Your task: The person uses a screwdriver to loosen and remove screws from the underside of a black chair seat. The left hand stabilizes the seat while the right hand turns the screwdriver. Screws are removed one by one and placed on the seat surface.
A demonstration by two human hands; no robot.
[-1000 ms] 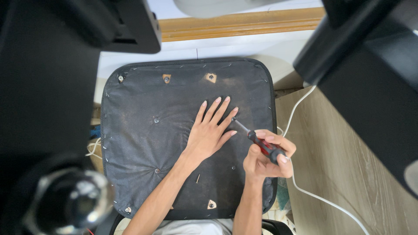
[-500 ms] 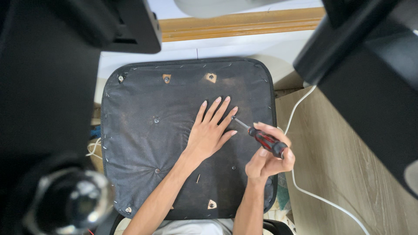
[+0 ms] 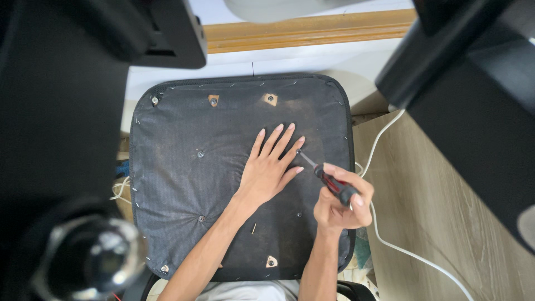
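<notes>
Seat base: black fabric underside (image 3: 184, 184), stapled edges, screws showing.
Left hand (image 3: 266, 170): flat, released, pressing fabric.
Right hand (image 3: 340, 203): grip clenched on red-black screwdriver (image 3: 329, 179), tip at a screw.

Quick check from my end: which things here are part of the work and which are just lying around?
In use: screwdriver in right hand; left hand flat on black seat underside; screw at the tip.
Lying about: white cable, loose screw.

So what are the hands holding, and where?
The right hand grips a screwdriver by its red-and-black handle. The left hand holds nothing; it lies flat on the black seat underside.
</notes>
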